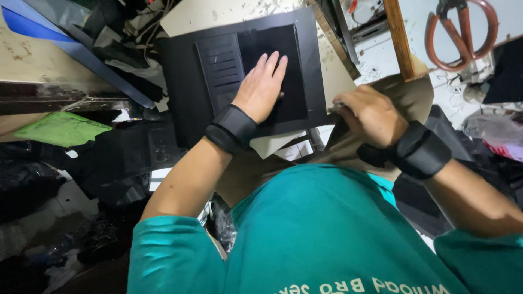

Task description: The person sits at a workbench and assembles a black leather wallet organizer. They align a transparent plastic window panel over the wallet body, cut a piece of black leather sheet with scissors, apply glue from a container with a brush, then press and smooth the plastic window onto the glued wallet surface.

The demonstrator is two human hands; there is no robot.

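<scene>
Under the flat left hand (262, 87) lies a black panel (239, 71).

A single head-worn camera looks steeply down over the person's chest and teal shirt (327, 228), close to the work. It faces forward across the cluttered table (338, 71), taking in both forearms, with scissors (463, 32) at the far upper right edge.

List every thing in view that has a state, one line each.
left hand: open, flat on the black panel
right hand: closed, gripping the tan sheet at its edge
scissors: closed, lying on the white surface
green sheet: lying flat
</scene>
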